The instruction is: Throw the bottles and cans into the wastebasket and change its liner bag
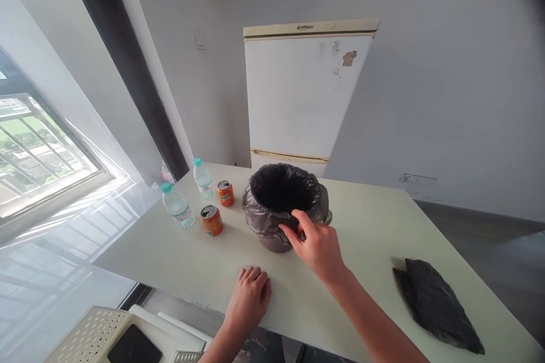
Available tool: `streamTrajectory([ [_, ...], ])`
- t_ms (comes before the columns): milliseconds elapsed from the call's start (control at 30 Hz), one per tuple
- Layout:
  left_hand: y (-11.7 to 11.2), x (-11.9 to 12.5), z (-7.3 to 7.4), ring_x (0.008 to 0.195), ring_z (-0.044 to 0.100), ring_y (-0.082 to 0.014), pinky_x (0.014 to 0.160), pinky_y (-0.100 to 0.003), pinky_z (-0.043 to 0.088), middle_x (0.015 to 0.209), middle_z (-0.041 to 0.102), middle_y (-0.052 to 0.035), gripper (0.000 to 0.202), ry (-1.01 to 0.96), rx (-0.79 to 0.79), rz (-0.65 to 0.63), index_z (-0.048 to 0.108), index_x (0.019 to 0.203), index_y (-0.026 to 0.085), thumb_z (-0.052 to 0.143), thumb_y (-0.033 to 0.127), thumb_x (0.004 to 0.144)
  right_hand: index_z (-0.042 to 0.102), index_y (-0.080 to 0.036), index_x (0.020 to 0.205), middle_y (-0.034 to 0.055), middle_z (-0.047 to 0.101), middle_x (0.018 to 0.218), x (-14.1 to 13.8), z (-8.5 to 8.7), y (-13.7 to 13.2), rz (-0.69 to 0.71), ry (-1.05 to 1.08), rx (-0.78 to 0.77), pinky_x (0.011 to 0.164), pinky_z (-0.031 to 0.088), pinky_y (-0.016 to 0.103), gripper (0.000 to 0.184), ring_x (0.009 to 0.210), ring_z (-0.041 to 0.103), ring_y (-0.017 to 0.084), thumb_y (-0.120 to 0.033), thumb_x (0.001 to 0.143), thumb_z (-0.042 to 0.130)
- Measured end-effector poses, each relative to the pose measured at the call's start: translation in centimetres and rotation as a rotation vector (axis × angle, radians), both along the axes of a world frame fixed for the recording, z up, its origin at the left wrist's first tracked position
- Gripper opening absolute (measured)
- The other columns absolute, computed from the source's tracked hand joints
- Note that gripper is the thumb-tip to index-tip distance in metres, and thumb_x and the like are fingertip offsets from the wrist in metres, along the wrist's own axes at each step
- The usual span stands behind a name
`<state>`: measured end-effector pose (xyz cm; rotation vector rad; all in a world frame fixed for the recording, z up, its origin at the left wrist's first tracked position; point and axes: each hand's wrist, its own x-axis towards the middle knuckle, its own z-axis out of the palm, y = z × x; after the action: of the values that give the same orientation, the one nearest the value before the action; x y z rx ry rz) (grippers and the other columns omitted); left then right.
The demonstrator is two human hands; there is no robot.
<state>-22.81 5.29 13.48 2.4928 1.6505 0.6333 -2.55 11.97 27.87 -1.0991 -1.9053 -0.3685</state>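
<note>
A small trash can (pixel 276 244) stands on the table, lined with a dark, translucent garbage bag (pixel 264 218) that is folded out over its rim. My right hand (pixel 317 244) pinches the bag's edge at the near side of the opening, thumb toward the outside. Loosely curled, my left hand (pixel 252 294) rests on the tabletop near the front edge with nothing visible in it. Left of the can are two orange drink cans (pixel 212 220), both upright, and two clear plastic bottles (pixel 179 207) with teal caps. The inside of the lined can is too dark to make out.
A folded stack of black plastic bags (pixel 438 303) lies at the right of the pale table (pixel 366 215). Behind the table stands a white refrigerator (pixel 298 96). A beige perforated plastic basket (pixel 91 334) sits at lower left, below the window (pixel 38 153).
</note>
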Motion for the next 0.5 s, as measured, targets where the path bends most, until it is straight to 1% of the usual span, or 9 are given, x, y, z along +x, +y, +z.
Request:
streamTrajectory([
  [100, 0.1, -0.1, 0.0, 0.08, 0.06, -0.0216, 0.077, -0.037, 0.043, 0.082, 0.063, -0.0032, 0.023, 0.001, 0.003, 0.003, 0.06, 0.079, 0.02, 0.053, 0.013, 0.1, 0.067, -0.014, 0.126, -0.0035, 0.063, 0.062, 0.5, 0.3, -0.3, 0.002, -0.019, -0.036, 0.049, 0.036, 0.027, 0.03, 0.046, 0.054, 0.011, -0.039, 0.11, 0.061],
  [167, 0.2, 0.0, 0.0, 0.08, 0.061, -0.0217, 0.077, -0.038, 0.045, 0.081, 0.064, -0.0033, 0.024, -0.005, 0.004, 0.005, 0.059, 0.078, 0.02, 0.053, 0.014, 0.1, 0.062, -0.014, 0.139, -0.0033, 0.063, 0.064, 1.5, 0.3, -0.7, 0.048, -0.011, -0.066, 0.05, 0.038, 0.025, 0.039, 0.047, 0.054, 0.011, -0.038, 0.108, 0.062],
  [233, 0.2, 0.0, 0.1, 0.079, 0.062, -0.0218, 0.077, -0.038, 0.047, 0.08, 0.064, -0.0033, 0.025, -0.032, 0.008, 0.002, 0.058, 0.077, 0.021, 0.051, 0.015, 0.101, 0.057, -0.015, 0.145, -0.0041, 0.062, 0.065, 3.1, -0.4, -1.0, 0.111, 0.046, -0.02, 0.053, 0.043, 0.023, 0.045, 0.048, 0.053, 0.01, -0.037, 0.106, 0.064],
  [300, 0.1, 0.0, 0.5, 0.076, 0.062, -0.0211, 0.075, -0.039, 0.05, 0.077, 0.064, -0.0025, 0.029, -0.109, 0.018, -0.008, 0.054, 0.075, 0.023, 0.048, 0.017, 0.102, 0.06, -0.016, 0.136, -0.0042, 0.061, 0.065, 5.4, -2.0, -0.6, 0.109, 0.179, 0.124, 0.054, 0.046, 0.023, 0.036, 0.048, 0.052, 0.011, -0.033, 0.104, 0.06],
  [333, -0.1, -0.2, 0.8, 0.072, 0.062, -0.0207, 0.072, -0.038, 0.052, 0.074, 0.062, -0.002, 0.031, -0.168, 0.037, -0.012, 0.051, 0.073, 0.024, 0.046, 0.018, 0.103, 0.062, -0.017, 0.126, -0.0034, 0.062, 0.066, 6.7, -3.1, -0.2, 0.053, 0.273, 0.21, 0.053, 0.044, 0.023, 0.027, 0.047, 0.05, 0.011, -0.03, 0.104, 0.057],
  [367, -0.3, -0.4, 1.2, 0.068, 0.06, -0.0206, 0.069, -0.038, 0.052, 0.071, 0.06, -0.0016, 0.032, -0.237, 0.066, -0.013, 0.048, 0.071, 0.025, 0.045, 0.02, 0.103, 0.061, -0.018, 0.119, -0.0027, 0.061, 0.066, 8.0, -4.4, 0.4, -0.039, 0.375, 0.205, 0.051, 0.042, 0.023, 0.021, 0.047, 0.05, 0.011, -0.031, 0.104, 0.053],
  [400, -0.5, -0.7, 1.8, 0.064, 0.058, -0.0207, 0.065, -0.038, 0.053, 0.068, 0.057, -0.0012, 0.033, -0.307, 0.107, -0.007, 0.045, 0.07, 0.026, 0.045, 0.023, 0.103, 0.06, -0.018, 0.113, -0.0027, 0.059, 0.065, 9.2, -5.8, 1.1, -0.139, 0.476, 0.154, 0.051, 0.042, 0.024, 0.02, 0.048, 0.05, 0.012, -0.034, 0.106, 0.05],
  [433, -0.7, -1.1, 2.6, 0.06, 0.056, -0.0209, 0.06, -0.037, 0.052, 0.064, 0.053, -0.0008, 0.033, -0.372, 0.158, 0.008, 0.043, 0.069, 0.027, 0.047, 0.024, 0.101, 0.059, -0.019, 0.109, -0.0027, 0.059, 0.065, 10.2, -7.2, 1.8, -0.229, 0.534, 0.018, 0.052, 0.041, 0.025, 0.022, 0.049, 0.05, 0.013, -0.038, 0.106, 0.049],
  [500, -1.0, -2.2, 4.9, 0.054, 0.05, -0.0202, 0.053, -0.036, 0.047, 0.061, 0.045, 0.0006, 0.033, -0.475, 0.297, 0.081, 0.04, 0.067, 0.027, 0.052, 0.025, 0.098, 0.057, -0.022, 0.105, -0.0069, 0.05, 0.058, 11.9, -9.9, 3.2, -0.28, 0.54, -0.313, 0.051, 0.035, 0.025, 0.027, 0.048, 0.043, 0.013, -0.048, 0.105, 0.049],
])
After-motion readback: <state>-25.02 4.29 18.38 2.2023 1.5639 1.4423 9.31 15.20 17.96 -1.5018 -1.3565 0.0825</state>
